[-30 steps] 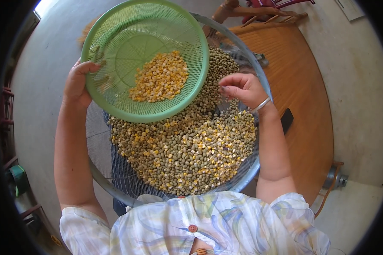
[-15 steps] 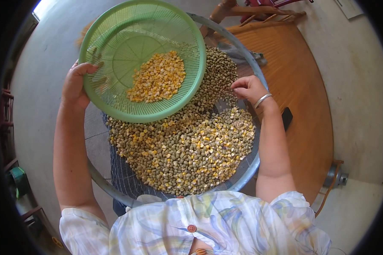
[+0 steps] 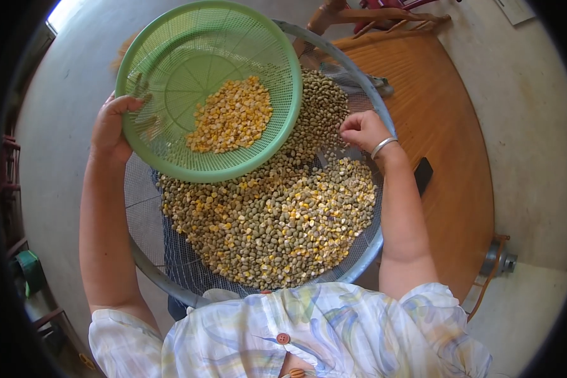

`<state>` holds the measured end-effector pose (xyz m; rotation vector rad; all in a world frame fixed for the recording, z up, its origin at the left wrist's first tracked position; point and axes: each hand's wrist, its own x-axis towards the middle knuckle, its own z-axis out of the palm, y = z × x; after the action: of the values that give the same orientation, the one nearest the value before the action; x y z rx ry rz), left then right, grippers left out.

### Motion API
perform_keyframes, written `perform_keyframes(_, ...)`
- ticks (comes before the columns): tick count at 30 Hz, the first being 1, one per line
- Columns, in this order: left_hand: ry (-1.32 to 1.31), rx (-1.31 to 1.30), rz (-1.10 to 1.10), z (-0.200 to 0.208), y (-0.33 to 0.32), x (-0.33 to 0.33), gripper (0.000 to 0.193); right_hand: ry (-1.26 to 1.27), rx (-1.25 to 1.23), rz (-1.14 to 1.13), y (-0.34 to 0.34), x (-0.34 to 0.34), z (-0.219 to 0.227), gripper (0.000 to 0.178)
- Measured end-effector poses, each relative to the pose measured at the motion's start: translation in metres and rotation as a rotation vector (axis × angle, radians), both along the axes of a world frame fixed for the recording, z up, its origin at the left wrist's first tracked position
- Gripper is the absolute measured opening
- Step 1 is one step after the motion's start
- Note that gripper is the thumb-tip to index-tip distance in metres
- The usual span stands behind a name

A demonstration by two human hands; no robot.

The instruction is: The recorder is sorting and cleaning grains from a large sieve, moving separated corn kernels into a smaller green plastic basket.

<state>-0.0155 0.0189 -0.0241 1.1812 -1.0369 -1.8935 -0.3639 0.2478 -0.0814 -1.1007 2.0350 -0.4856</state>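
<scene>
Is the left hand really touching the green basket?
Touching. The head view shows it: the left hand grips the side of the green basket, its thumb lying over the rim.

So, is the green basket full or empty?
Neither: the green basket is partly filled. Yellow kernels lie in one heap, leaving much of it bare.

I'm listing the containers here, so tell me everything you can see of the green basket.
The green basket is round, apparently plastic, with a smooth rim, perforated sides and lines radiating across its base. Its open side faces the camera, seemingly tilted; yellow kernels lie heaped right of its middle. The left hand grips its left edge, thumb over the rim. It overlaps the upper left of the round mesh tray; whether they touch is unclear.
</scene>
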Motion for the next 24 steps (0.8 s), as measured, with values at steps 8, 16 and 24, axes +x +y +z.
perform_keyframes(8, -0.004, 0.008, 0.019, 0.003, 0.002, -0.003, 0.044, 0.215, 0.356, 0.361, 0.001, 0.002, 0.001, 0.013)
perform_keyframes(16, 0.042, 0.007, -0.008, 0.005, 0.002, -0.002, 0.042, 0.175, 0.350, 0.379, 0.000, 0.000, 0.003, 0.014)
perform_keyframes(24, 0.042, 0.000, -0.025, -0.001, -0.001, 0.000, 0.043, -0.712, -0.021, 0.031, -0.001, 0.011, 0.017, 0.012)
